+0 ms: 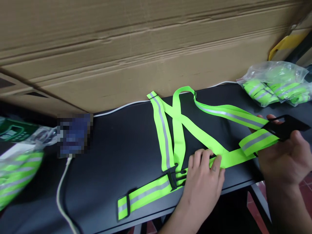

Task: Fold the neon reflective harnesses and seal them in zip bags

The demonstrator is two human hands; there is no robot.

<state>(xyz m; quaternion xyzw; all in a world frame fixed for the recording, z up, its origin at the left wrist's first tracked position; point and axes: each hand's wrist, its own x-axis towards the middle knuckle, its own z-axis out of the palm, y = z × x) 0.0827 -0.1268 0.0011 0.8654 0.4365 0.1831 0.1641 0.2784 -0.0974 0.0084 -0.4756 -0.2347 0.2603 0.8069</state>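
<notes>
Reflective harness (161, 126): spread on black table (122, 139), against cardboard (146, 42). My right hand (287, 159): holding its black piece (292, 126). My left hand (203, 178): over its strap (236, 158), grip indeterminable. Flanking: bagged green straps (275, 87), blurred device (75, 135) with cable (59, 191).

Left hand (204, 175): bare and slender, the fingers slim and smooth-backed.
Finger mark (214, 168): a small, dark, outlined figure on the back of the index finger (216, 161), too small to read.
Right hand (287, 156): bare, with a rounded thumb tip (296, 134).
Left forearm (185, 216): uncovered along its visible length.
Right forearm (287, 208): likewise uncovered, partly in shadow.
Black patch between the forearms (226, 213): too dark to tell whether it is clothing.
</notes>
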